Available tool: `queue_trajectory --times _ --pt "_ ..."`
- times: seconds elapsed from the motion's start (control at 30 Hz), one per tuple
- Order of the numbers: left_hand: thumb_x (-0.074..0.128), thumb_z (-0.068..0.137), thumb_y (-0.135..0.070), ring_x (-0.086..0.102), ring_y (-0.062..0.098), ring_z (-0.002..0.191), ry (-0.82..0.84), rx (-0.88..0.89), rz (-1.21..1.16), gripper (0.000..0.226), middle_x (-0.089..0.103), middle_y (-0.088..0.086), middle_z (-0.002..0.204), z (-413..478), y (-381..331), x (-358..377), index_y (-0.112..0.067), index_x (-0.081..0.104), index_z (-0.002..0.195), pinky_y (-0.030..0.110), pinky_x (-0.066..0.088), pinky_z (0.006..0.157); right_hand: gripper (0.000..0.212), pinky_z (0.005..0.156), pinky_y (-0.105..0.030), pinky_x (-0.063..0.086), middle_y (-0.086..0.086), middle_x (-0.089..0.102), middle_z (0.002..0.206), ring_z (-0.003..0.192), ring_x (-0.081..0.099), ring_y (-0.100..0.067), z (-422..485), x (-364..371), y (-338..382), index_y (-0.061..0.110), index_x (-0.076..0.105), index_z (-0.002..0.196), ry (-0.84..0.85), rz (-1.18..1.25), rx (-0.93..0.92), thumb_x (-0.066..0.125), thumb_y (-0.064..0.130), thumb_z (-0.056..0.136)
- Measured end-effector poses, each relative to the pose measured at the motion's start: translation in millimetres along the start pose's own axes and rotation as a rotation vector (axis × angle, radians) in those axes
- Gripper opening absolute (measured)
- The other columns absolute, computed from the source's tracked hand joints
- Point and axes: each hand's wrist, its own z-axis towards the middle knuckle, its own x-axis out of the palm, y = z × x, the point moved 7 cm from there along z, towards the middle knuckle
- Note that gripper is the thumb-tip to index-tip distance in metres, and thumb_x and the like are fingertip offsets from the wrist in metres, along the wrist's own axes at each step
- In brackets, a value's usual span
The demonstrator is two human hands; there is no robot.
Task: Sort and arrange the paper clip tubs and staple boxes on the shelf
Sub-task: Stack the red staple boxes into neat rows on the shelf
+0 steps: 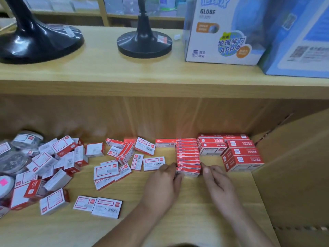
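A neat row of small red-and-white staple boxes [188, 155] runs front to back in the middle of the lower shelf [160, 220]. My left hand [162, 186] pinches the left end of the nearest box in that row, and my right hand [218, 182] pinches its right end. Larger red staple boxes [238, 154] stand stacked to the right, against the side panel. Several loose staple boxes [106, 168] lie scattered across the left half. Clear paper clip tubs [28, 139] sit in the pile at the far left.
The upper shelf [124, 72] carries two black stands [144, 41] and a blue-and-white globe carton [222, 31]. A cardboard panel [293, 175] closes the right side. Bare wood lies in front of my hands.
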Motion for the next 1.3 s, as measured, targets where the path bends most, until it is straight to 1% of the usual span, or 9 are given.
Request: queue_trajectory --times 0.13,0.27,0.63,0.73,0.8,0.93,1.03,1.13,1.3 --pt "0.044 0.098 -0.045 0.066 0.022 0.078 -0.01 0.003 0.066 0.032 0.066 -0.001 0.093 0.0 -1.2 1.6 -0.027 0.062 0.116 0.036 0.048 0.062 0.039 0.08 -0.025 0.051 0.012 0.051 0.091 0.086 0.059 -0.008 0.8 11.0 -7.6 0.034 0.063 0.133 0.068 -0.184 -0.035 0.067 0.031 0.095" --pt "0.036 0.1 -0.043 0.066 0.022 0.069 -0.002 0.002 0.138 0.04 0.065 0.0 0.09 -1.1 -2.6 2.2 -0.019 0.064 0.118 0.033 0.048 0.053 0.039 0.078 -0.041 0.055 0.015 0.048 0.092 0.086 0.059 -0.007 3.3 12.5 -12.9 0.037 0.059 0.135 0.028 -0.279 -0.056 0.061 0.027 0.097" --pt "0.04 0.097 -0.036 0.064 0.019 0.055 0.004 0.042 0.328 0.043 0.066 0.0 0.083 1.5 -3.8 7.7 -0.011 0.07 0.115 0.027 0.045 0.043 0.042 0.066 -0.041 0.054 0.011 0.043 0.092 0.085 0.06 -0.02 -2.1 16.2 1.2 0.032 0.054 0.138 -0.011 -0.531 -0.05 0.046 0.029 0.096" --pt "0.041 0.098 -0.036 0.066 0.021 0.062 0.032 0.025 0.236 0.037 0.065 0.001 0.086 1.3 -1.9 7.7 -0.015 0.067 0.114 0.03 0.048 0.049 0.039 0.069 -0.037 0.051 0.01 0.042 0.091 0.083 0.058 -0.018 -3.2 18.2 3.5 0.029 0.058 0.134 -0.008 -0.513 -0.032 0.046 0.027 0.096" --pt "0.048 0.099 -0.033 0.065 0.023 0.08 0.041 -0.007 0.039 0.03 0.064 0.003 0.097 0.6 1.7 2.0 -0.017 0.062 0.119 0.034 0.05 0.065 0.033 0.075 -0.034 0.05 0.009 0.046 0.089 0.081 0.057 -0.012 -3.9 15.7 1.1 0.022 0.063 0.13 -0.057 -0.424 -0.011 0.057 0.023 0.097" --pt "0.061 0.092 -0.025 0.058 0.016 0.086 0.106 0.04 -0.248 0.031 0.06 -0.003 0.094 -21.6 7.1 -27.1 -0.02 0.063 0.123 0.036 0.051 0.076 0.035 0.075 -0.012 0.048 -0.003 0.063 0.095 0.085 0.064 -0.009 -30.3 -4.4 -7.8 0.017 0.064 0.125 -0.318 -0.145 0.196 0.069 0.013 0.091" --pt "0.063 0.09 -0.024 0.056 0.011 0.08 0.089 0.068 -0.25 0.016 0.053 -0.01 0.089 -52.5 25.5 -65.1 -0.022 0.064 0.106 0.036 0.051 0.071 0.025 0.075 -0.025 0.05 0.002 0.062 0.094 0.084 0.064 -0.016 -55.3 8.1 31.4 0.032 0.063 0.112 -0.42 -0.146 0.082 0.067 0.017 0.092" --pt "0.06 0.091 -0.029 0.059 0.009 0.082 0.073 0.065 -0.169 0.017 0.053 -0.014 0.094 -76.7 53.7 -100.9 -0.027 0.065 0.107 0.033 0.052 0.068 0.014 0.076 -0.027 0.052 0.008 0.064 0.097 0.089 0.064 -0.01 -48.1 68.6 83.1 0.023 0.071 0.101 -0.212 -0.137 -0.109 0.063 0.025 0.09" --pt "0.064 0.088 -0.03 0.061 0.018 0.099 -0.026 0.074 0.075 0.025 0.06 -0.012 0.113 -98.1 99.3 -151.8 -0.025 0.068 0.113 0.034 0.056 0.073 0.054 0.109 -0.041 0.044 -0.001 0.056 0.136 0.132 0.051 -0.023 -10.9 155.8 110.3 0.019 0.064 0.127 0.031 -0.472 -0.193 0.053 0.056 0.089"
